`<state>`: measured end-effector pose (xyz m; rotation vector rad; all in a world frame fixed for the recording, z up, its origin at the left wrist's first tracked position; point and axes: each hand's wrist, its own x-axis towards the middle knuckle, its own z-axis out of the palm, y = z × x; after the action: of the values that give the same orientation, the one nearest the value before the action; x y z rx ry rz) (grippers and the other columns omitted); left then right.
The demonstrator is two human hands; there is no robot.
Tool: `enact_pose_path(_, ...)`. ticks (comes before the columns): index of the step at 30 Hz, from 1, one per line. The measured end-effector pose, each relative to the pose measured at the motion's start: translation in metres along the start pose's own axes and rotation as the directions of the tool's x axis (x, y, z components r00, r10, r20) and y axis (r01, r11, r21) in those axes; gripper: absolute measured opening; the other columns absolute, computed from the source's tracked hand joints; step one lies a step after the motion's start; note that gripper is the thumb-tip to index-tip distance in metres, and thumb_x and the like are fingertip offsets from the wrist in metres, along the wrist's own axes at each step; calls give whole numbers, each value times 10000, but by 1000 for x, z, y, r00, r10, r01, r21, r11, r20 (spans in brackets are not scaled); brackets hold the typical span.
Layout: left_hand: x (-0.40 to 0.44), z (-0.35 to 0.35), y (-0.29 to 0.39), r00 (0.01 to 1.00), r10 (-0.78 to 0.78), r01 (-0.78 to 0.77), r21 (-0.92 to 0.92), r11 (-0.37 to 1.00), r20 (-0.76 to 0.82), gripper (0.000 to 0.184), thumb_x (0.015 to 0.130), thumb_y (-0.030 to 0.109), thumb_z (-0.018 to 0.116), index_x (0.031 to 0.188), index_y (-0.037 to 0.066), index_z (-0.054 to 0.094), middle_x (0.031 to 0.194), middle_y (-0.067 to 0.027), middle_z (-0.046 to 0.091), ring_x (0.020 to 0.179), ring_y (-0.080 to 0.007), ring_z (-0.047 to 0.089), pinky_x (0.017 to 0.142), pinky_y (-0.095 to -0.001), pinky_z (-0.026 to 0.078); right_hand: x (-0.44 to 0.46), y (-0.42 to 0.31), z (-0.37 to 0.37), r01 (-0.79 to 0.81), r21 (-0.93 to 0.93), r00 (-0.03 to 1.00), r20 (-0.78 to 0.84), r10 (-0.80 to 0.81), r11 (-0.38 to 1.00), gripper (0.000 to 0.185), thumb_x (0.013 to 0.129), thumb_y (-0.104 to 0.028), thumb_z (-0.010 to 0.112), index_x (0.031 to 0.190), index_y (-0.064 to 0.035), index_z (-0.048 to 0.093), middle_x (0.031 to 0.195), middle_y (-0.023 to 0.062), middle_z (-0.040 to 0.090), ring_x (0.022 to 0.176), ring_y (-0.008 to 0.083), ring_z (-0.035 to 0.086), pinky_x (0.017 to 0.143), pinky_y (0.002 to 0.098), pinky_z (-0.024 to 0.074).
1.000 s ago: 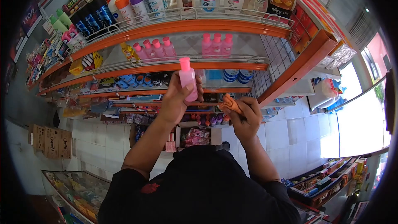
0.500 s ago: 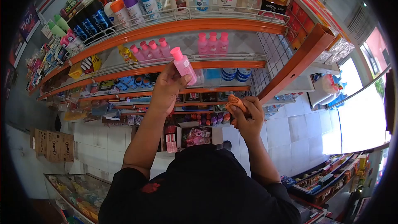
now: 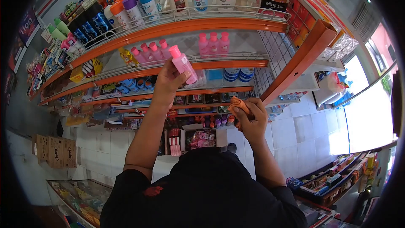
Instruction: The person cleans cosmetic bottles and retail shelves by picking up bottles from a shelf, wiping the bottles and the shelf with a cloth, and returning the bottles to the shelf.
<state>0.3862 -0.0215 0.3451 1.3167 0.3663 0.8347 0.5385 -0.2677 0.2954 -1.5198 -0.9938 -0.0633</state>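
Observation:
My left hand (image 3: 168, 82) is closed around a small pink bottle (image 3: 183, 65) with a pink cap, tilted to the left, in front of the shelf unit. In my right hand (image 3: 254, 120) is a bunched orange cloth (image 3: 239, 106), gripped between thumb and fingers. Behind the held bottle, one shelf carries a row of similar pink bottles (image 3: 151, 53) on the left and three more pink bottles (image 3: 214, 44) on the right. A yellow bottle (image 3: 128, 56) stands left of the first row.
An orange-edged upper shelf (image 3: 185, 28) holds lotions and spray cans. An orange post (image 3: 299, 65) rises at the right, beside a wire mesh side panel. Below my arms, an open carton (image 3: 200, 138) of pink packets sits on the tiled floor. Brown boxes (image 3: 55, 151) stand left.
The pink bottle in my left hand has shifted slightly left and tilts a little more. My right hand keeps the cloth and has barely moved. The view has shifted slightly.

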Motion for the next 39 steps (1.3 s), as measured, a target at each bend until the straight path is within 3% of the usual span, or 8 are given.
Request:
enact_pose_path(7, 19, -7, -17, 1000, 11, -12, 39, 999, 21, 502, 984, 212, 687, 1381, 79, 410, 1148, -73, 609, 1100, -187, 609, 970, -365, 490, -2, 5, -3, -36, 9, 999, -1, 36, 999, 244, 832, -37, 848, 997, 82, 713, 983, 92, 633, 801, 157, 626, 671, 268, 498)
enact_pose_path(13, 45, -8, -35, 999, -20, 15, -115, 993, -45, 558, 1047, 255, 600, 1512, 65, 356, 1312, -100, 558, 1212, -192, 573, 1037, -373, 471, -2, 8, -5, -66, 17, 998, -20, 66, 998, 240, 827, -35, 849, 989, 79, 713, 985, 94, 638, 814, 166, 633, 690, 277, 504)
enact_pose_path(16, 56, -4, -28, 995, 99, -99, 255, 962, 11, 528, 1039, 244, 660, 1489, 52, 462, 1329, -80, 591, 1220, -193, 594, 1085, -368, 455, -3, 13, -6, -72, 11, 997, -26, 72, 997, 239, 824, -35, 849, 984, 78, 712, 987, 97, 640, 818, 171, 635, 699, 283, 509)
enact_pose_path(22, 77, -7, -32, 985, 169, -153, 271, 951, -38, 599, 876, 107, 846, 1387, 29, 541, 1221, -106, 702, 1170, -227, 674, 989, -361, 545, -1, 15, -8, -101, 19, 995, -20, 101, 995, 235, 830, -40, 845, 984, 78, 712, 985, 99, 640, 818, 176, 638, 698, 286, 511)
enact_pose_path(25, 87, -13, -35, 952, 304, -231, 551, 802, -42, 582, 829, 80, 873, 1321, 2, 573, 1144, -138, 747, 1092, -239, 722, 949, -362, 570, 0, 12, -10, -127, 22, 992, -10, 127, 992, 233, 833, -44, 844, 980, 79, 712, 983, 101, 639, 815, 178, 640, 690, 287, 510)
enact_pose_path(28, 93, -10, -35, 930, 359, -240, 604, 760, -82, 573, 813, 55, 875, 1300, -14, 582, 1109, -147, 764, 1052, -246, 743, 931, -363, 578, 0, 13, -9, -118, 23, 993, -17, 118, 993, 231, 833, -47, 845, 976, 79, 713, 980, 101, 639, 802, 174, 637, 674, 284, 504)
enact_pose_path(33, 99, 1, -27, 934, 355, -234, 685, 691, -39, 605, 811, 18, 861, 1341, -14, 571, 1131, -155, 760, 1067, -253, 744, 907, -374, 591, 0, 20, -7, -43, -14, 999, -28, 42, 999, 231, 833, -51, 846, 974, 75, 714, 967, 97, 641, 786, 166, 633, 663, 277, 498)
enact_pose_path(39, 109, -2, -33, 963, 266, -190, 792, 581, 36, 637, 795, 64, 877, 1348, -15, 570, 1142, -185, 751, 1014, -287, 761, 840, -392, 609, 0, 15, -7, -121, 7, 993, -5, 121, 993, 230, 833, -48, 845, 970, 76, 707, 963, 96, 644, 782, 169, 630, 663, 280, 495)
